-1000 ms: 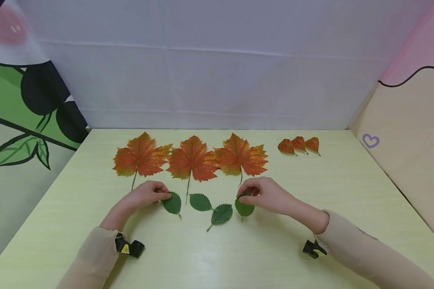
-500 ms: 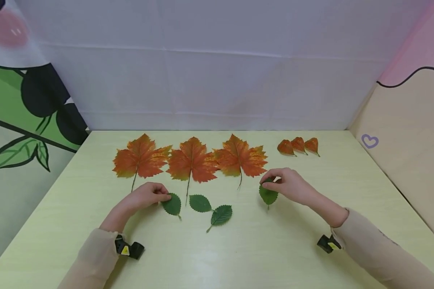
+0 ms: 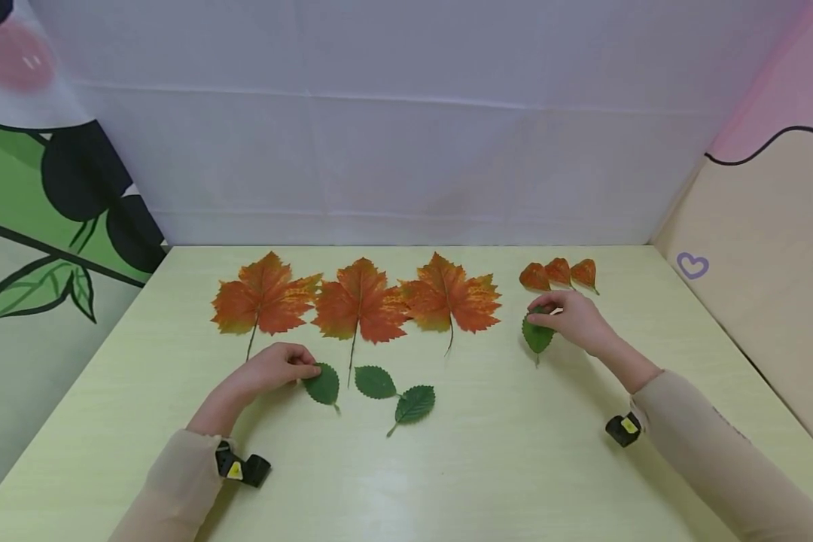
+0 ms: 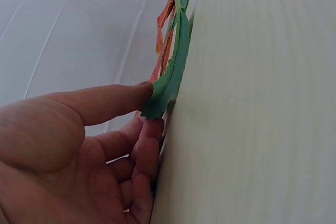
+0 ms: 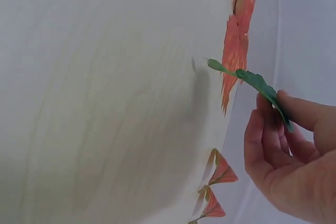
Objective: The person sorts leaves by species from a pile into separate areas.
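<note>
My left hand [image 3: 275, 368] pinches the top edge of a green leaf [image 3: 323, 385], which lies at the table surface left of centre. In the left wrist view, thumb and fingertips grip the end of that leaf [image 4: 167, 90]. Two more green leaves, one flat [image 3: 376, 382] and one with its stem toward me [image 3: 415, 404], lie to its right. My right hand [image 3: 574, 320] holds another green leaf [image 3: 537, 332] between thumb and fingers, just in front of the small orange leaves. The right wrist view shows this leaf [image 5: 258, 86] raised off the table, its shadow on the surface.
Three large orange maple leaves [image 3: 263, 295] lie in a row along the back of the table [image 3: 406, 489], stems toward me. Three small orange leaves [image 3: 558, 272] sit at the back right. A white cloth wall [image 3: 406, 165] rises behind the table's rear edge.
My right hand has carried its green leaf from beside the middle leaves to the right and back, toward the small orange leaves. The left hand keeps its place on its leaf.
</note>
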Motion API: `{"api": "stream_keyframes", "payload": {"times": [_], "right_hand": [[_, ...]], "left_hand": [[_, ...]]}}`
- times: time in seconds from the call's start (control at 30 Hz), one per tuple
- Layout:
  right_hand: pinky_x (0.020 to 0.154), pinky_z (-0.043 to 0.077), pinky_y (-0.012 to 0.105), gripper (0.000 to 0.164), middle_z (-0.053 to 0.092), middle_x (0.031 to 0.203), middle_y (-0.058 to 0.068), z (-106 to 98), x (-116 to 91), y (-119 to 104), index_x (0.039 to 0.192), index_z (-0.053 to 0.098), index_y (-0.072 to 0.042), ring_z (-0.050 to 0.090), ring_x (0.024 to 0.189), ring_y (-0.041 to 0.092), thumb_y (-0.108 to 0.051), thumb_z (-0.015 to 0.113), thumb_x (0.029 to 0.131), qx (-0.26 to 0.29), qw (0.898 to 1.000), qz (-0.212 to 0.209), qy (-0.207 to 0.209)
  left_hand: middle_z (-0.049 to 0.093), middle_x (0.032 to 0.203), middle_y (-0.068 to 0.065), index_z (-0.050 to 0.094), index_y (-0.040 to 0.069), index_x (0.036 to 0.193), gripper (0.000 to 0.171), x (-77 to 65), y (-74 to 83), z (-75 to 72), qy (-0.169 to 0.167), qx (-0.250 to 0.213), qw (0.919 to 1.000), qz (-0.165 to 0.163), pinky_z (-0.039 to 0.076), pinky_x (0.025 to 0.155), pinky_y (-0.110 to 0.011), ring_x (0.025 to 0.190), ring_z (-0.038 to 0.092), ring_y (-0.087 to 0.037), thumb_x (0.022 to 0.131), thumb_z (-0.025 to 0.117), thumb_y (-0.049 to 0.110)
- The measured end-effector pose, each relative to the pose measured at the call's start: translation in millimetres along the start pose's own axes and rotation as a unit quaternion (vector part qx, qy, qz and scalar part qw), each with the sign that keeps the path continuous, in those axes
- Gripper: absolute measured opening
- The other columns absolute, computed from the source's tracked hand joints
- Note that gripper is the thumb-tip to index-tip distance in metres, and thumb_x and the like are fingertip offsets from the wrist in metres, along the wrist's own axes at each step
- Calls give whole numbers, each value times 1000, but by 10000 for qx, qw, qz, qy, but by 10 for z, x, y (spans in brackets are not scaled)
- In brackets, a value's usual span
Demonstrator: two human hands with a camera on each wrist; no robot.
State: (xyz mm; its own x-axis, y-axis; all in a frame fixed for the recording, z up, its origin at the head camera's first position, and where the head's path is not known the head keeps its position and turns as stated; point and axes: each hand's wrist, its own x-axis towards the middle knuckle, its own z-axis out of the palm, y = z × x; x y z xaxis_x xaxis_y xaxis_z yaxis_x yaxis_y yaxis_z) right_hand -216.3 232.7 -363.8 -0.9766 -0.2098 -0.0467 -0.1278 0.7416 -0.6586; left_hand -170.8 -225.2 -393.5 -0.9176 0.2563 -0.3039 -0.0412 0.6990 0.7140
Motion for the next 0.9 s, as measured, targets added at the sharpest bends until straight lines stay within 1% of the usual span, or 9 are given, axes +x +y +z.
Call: {"api": "stream_keyframes", "payload": {"times": [0.2,0.43,0.53,0.7,0.9], "right_hand": [[65,41,28,30,59,92,12,-95,112,104,103,62,-2,52,88,25,-24,66,83,-275,9993,171,174],[64,45,27,35,60,96,15,-131,283,258,105,59,-1,55,84,24,-26,67,82,-353,9981,465,191],[66,46,28,36,60,98,16,-129,340,302,105,58,-1,57,84,25,-27,68,81,-386,9977,512,198],[69,45,31,37,60,99,17,-94,398,343,105,58,-1,56,87,27,-27,68,81,-416,9975,518,227],[76,43,38,36,61,100,17,-40,458,400,104,58,-2,55,92,29,-29,67,81,-500,9969,539,275]], "left_hand": [[53,80,-2,61,3,90,21,-15,-5,13,-8,6,10000,-16,39,63,-28,72,46,-16,85,63,23],[53,81,-3,61,3,90,21,-16,-12,19,-8,-19,10000,-43,39,63,-28,73,46,-17,85,63,23],[53,81,-3,61,3,91,21,-13,-14,19,-1,-12,10000,-36,39,63,-28,72,46,-16,85,63,23],[53,80,-2,61,3,91,21,-11,-9,13,-11,-67,10000,30,39,63,-28,71,46,-16,85,62,23],[54,79,-2,61,2,90,20,-9,6,-2,5,-77,9999,85,39,64,-28,71,46,-16,86,62,22]]}}
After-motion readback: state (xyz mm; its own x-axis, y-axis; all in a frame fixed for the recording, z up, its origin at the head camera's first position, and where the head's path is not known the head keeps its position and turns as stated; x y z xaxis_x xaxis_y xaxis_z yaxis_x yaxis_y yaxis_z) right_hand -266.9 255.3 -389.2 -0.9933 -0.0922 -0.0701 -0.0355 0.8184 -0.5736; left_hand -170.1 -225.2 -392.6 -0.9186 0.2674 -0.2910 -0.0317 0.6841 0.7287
